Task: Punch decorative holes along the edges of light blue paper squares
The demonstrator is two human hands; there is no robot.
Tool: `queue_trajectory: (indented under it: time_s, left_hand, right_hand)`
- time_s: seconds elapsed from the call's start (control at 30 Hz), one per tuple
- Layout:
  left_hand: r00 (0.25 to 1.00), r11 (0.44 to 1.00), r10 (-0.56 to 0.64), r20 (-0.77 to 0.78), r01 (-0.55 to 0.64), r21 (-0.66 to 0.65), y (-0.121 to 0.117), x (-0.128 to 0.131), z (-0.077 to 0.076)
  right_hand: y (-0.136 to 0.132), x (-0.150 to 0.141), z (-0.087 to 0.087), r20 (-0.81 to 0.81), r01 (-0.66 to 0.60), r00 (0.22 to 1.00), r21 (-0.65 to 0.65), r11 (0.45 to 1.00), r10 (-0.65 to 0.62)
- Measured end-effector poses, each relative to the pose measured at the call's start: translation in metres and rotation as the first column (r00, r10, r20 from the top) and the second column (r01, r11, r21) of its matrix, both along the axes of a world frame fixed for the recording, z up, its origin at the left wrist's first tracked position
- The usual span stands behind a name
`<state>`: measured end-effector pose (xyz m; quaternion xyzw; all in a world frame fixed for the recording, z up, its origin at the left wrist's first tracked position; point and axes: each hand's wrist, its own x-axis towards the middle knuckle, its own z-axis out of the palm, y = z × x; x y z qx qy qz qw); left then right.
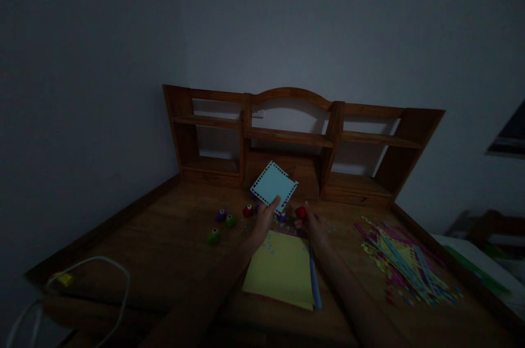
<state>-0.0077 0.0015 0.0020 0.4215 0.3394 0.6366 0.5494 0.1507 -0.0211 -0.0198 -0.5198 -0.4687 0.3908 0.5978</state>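
My left hand (264, 220) holds up a light blue square of paper (273, 184) whose edges are punched with small holes. The fingers pinch its lower corner. My right hand (312, 223) is closed on a small red paper punch (301, 212), just right of the paper. Under both hands lies a stack of coloured paper with a yellow sheet (282, 268) on top. Small blue paper bits are scattered on it.
On the wooden desk (164, 244) stand more small punches: red (248, 210), purple (221, 215), two green (214, 236). A heap of coloured paper strips (404, 263) lies at the right. A wooden shelf unit (291, 140) stands at the back. A white cable (102, 277) is at the left.
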Motion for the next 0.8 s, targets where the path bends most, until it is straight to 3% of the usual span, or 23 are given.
queue_trajectory:
  time_s: [0.07, 0.13, 0.23, 0.33, 0.4, 0.47, 0.6, 0.8]
  left_hand:
    - [1.0, 0.999, -0.021, 0.022, 0.022, -0.037, 0.002, -0.001, -0.003]
    - [0.995, 0.996, -0.068, 0.067, 0.072, -0.058, 0.003, -0.001, -0.005]
    - [0.966, 0.975, -0.214, 0.146, 0.221, -0.034, 0.003, 0.001, -0.006]
    - [0.954, 0.964, -0.26, 0.147, 0.265, -0.02, 0.001, 0.002, -0.005]
    - [0.969, 0.972, -0.228, 0.1, 0.232, -0.035, 0.0, 0.002, -0.004]
    - [0.975, 0.975, -0.217, 0.049, 0.218, -0.035, -0.002, 0.001, -0.004]
    - [0.963, 0.964, -0.267, 0.019, 0.267, -0.003, -0.005, 0.003, -0.003]
    - [0.958, 0.958, -0.287, 0.002, 0.287, 0.008, -0.005, 0.007, -0.006]
  right_hand:
    - [-0.001, 0.002, 0.001, 0.226, 0.039, 0.973, 0.042, 0.998, -0.047]
    - [-0.002, 0.003, 0.0, 0.458, 0.039, 0.884, 0.125, 0.991, -0.092]
    - [-0.003, 0.003, -0.003, 0.611, -0.014, 0.785, 0.182, 0.983, -0.102]
    - [-0.003, 0.0, 0.0, 0.514, -0.043, 0.854, 0.221, 0.974, -0.079]
    - [-0.003, -0.002, 0.005, 0.331, -0.075, 0.944, 0.205, 0.976, 0.003]
    - [-0.003, -0.004, 0.01, 0.139, -0.149, 0.982, 0.145, 0.978, 0.129]
    - [-0.002, -0.006, 0.012, -0.053, -0.268, 0.961, 0.077, 0.96, 0.273]
    - [0.0, -0.006, 0.006, -0.058, -0.242, 0.967, 0.106, 0.964, 0.249]
